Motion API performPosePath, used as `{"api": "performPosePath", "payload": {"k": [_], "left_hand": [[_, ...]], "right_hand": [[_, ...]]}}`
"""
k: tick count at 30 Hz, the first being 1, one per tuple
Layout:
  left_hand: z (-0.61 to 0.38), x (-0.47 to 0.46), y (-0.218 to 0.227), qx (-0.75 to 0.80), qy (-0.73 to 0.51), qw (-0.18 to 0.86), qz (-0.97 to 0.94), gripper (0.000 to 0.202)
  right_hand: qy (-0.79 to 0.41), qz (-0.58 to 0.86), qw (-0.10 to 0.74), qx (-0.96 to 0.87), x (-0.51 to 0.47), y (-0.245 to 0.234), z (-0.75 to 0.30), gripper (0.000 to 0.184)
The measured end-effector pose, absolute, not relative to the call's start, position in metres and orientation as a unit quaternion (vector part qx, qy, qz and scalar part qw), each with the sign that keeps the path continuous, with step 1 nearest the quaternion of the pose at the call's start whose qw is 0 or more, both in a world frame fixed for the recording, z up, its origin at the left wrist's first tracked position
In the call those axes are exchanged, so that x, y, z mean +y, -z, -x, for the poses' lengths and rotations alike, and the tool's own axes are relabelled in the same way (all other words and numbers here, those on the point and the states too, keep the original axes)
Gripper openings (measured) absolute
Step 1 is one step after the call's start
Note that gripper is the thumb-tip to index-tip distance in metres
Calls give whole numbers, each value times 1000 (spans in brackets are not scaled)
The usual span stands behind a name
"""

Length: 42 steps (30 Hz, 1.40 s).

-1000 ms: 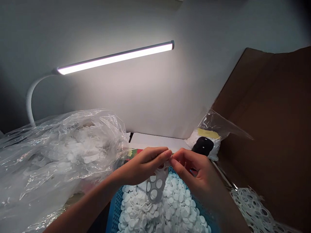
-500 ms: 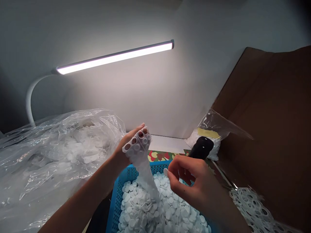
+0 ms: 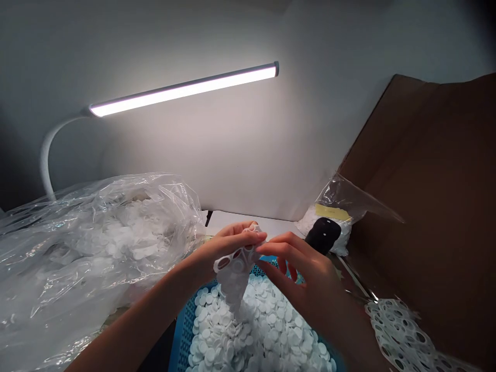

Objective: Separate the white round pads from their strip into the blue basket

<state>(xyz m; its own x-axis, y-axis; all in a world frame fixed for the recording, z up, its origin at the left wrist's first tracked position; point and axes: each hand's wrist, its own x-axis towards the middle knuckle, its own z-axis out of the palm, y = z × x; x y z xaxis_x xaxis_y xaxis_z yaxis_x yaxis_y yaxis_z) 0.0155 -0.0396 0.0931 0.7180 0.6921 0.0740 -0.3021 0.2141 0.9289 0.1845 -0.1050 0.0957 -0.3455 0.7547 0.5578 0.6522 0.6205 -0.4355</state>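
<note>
My left hand (image 3: 228, 247) is shut on the upper end of a white perforated strip (image 3: 234, 274), which hangs down with round holes and several discs still in it. My right hand (image 3: 300, 289) is right beside it, its fingertips at the strip's top edge. Whether those fingers pinch anything cannot be seen. Below both hands stands a blue plastic mesh basket (image 3: 182, 330), heaped with small white discs (image 3: 248, 343). The strip's lower tip hangs just over the heap.
A clear plastic bag of white discs (image 3: 89, 248) lies at left. At right stand a brown cardboard flap (image 3: 426, 206), a small bag with a yellow label (image 3: 335, 212) and a black object (image 3: 323, 235). Perforated white scrap (image 3: 403, 330) lies lower right. A desk lamp (image 3: 182, 89) shines above.
My left hand has come down from its raised position and moved right, bringing the strip with it. My right hand has risen to meet the strip's top edge.
</note>
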Motion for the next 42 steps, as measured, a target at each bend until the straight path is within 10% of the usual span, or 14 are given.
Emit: {"api": "performPosePath", "payload": {"k": [20,33,42], "left_hand": [[-21,-42,-77,223,-317,730,-562,33],[0,-19,-95,268,-457,701,-479,32],[-8,-30,-97,239,-335,734,-540,29]], "right_hand": [[158,377,318,-855,-110,-95,-182,16],[3,292,262,-920,-129,-104,-183,17],[3,411,270,-871,-117,-103,-191,17]]}}
